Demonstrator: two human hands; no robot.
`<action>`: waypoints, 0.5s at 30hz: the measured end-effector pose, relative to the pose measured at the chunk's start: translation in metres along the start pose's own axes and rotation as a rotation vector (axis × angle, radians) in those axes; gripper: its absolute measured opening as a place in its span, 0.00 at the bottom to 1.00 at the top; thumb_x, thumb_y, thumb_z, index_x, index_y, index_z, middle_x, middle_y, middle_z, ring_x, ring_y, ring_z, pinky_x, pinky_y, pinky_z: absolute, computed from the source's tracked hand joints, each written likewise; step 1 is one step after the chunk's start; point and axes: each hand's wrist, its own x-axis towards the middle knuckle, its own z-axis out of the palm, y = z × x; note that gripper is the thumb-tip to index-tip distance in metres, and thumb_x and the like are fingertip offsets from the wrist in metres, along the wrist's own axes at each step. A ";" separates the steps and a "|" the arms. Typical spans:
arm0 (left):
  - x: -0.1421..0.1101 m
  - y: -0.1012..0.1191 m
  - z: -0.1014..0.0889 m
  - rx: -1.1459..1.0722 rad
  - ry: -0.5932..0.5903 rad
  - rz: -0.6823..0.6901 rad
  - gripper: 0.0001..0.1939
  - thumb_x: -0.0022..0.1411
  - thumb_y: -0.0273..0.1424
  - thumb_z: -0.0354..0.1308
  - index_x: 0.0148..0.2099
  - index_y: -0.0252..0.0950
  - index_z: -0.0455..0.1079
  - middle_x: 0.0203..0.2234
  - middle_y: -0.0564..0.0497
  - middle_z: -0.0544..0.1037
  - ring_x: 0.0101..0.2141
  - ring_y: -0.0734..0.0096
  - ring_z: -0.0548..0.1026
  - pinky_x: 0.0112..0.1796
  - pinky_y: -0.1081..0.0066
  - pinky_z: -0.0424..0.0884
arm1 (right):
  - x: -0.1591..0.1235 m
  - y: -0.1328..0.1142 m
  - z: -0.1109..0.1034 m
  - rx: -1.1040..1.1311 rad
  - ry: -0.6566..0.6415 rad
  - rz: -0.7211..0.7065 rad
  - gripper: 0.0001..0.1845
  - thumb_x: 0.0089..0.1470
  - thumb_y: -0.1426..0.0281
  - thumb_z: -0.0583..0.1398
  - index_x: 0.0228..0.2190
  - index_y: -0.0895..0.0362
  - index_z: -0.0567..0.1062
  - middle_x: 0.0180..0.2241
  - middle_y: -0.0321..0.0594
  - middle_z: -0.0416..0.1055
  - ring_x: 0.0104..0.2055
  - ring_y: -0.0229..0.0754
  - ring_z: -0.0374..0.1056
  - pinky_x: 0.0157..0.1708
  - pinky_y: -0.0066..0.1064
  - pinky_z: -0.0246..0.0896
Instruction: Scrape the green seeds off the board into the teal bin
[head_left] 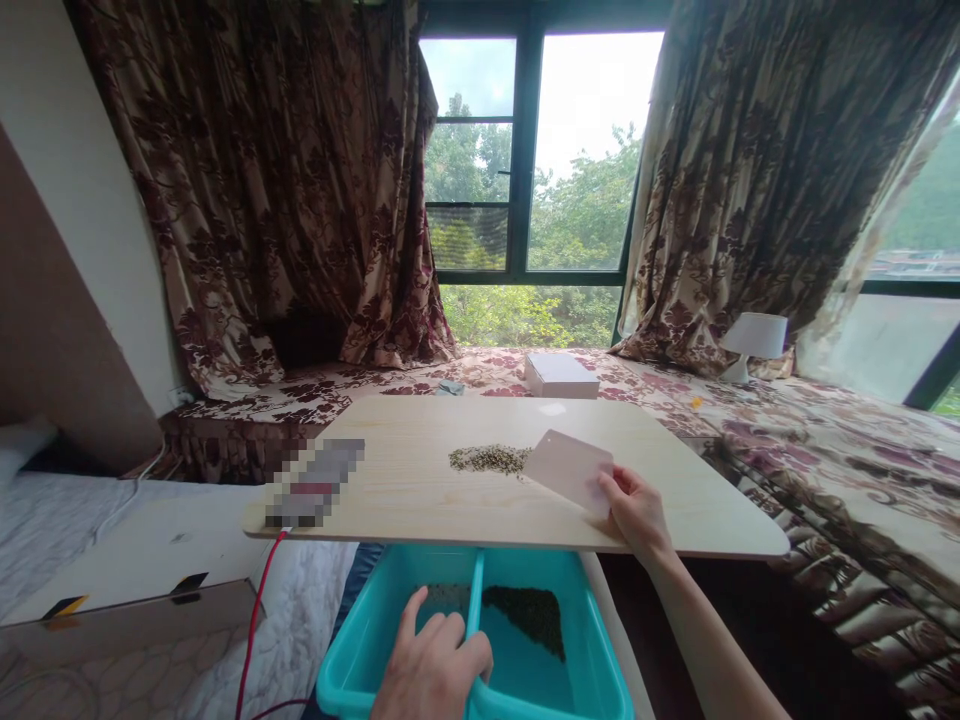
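Observation:
My right hand (636, 510) pinches the right edge of a flat whitish plastic scraper (571, 468) with a small hole in one corner. The scraper is tilted over the light wood tabletop (420, 500), its left edge beside a spread heap of small greenish-brown grains (491, 459). Below the table's front edge is a turquoise two-compartment bin (600, 640). My left hand (435, 655) straddles its middle divider, thumb on the right side and fingers over the left compartment, gripping it. Dark green grains (529, 612) lie in the right compartment; a few bits show in the left one.
At the table's left end lies a blurred-out phone-like device (319, 485) with a red cable (256, 610) hanging down. A white box (561, 374) and a lamp (754, 340) stand on the flowered window seat behind. A large pale box (142, 560) rests on the bed at left.

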 end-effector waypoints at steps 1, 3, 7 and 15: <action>0.000 0.000 -0.001 0.003 -0.007 0.003 0.18 0.53 0.50 0.57 0.29 0.41 0.61 0.24 0.59 0.64 0.26 0.71 0.67 0.52 0.48 0.58 | 0.000 0.000 0.000 0.003 0.004 0.003 0.20 0.41 0.61 0.59 0.34 0.60 0.78 0.30 0.44 0.80 0.31 0.47 0.74 0.28 0.33 0.68; 0.001 0.002 -0.003 0.026 -0.017 0.009 0.18 0.53 0.50 0.57 0.29 0.41 0.61 0.24 0.59 0.64 0.26 0.70 0.68 0.51 0.47 0.59 | -0.001 -0.001 0.000 0.008 0.000 -0.003 0.18 0.41 0.62 0.59 0.33 0.60 0.78 0.30 0.44 0.80 0.31 0.47 0.74 0.29 0.34 0.69; 0.004 0.006 -0.006 0.106 -0.012 0.017 0.10 0.55 0.38 0.57 0.28 0.41 0.60 0.23 0.59 0.64 0.25 0.71 0.67 0.51 0.48 0.60 | -0.002 -0.003 0.000 0.024 -0.039 -0.029 0.16 0.41 0.62 0.59 0.31 0.58 0.78 0.31 0.44 0.80 0.34 0.48 0.75 0.34 0.35 0.69; 0.004 0.005 -0.002 0.183 0.010 0.029 0.10 0.54 0.19 0.48 0.28 0.40 0.61 0.22 0.58 0.65 0.25 0.72 0.68 0.52 0.50 0.60 | 0.003 0.005 0.003 0.011 -0.057 -0.047 0.20 0.42 0.58 0.59 0.33 0.59 0.77 0.30 0.45 0.80 0.33 0.48 0.75 0.28 0.34 0.67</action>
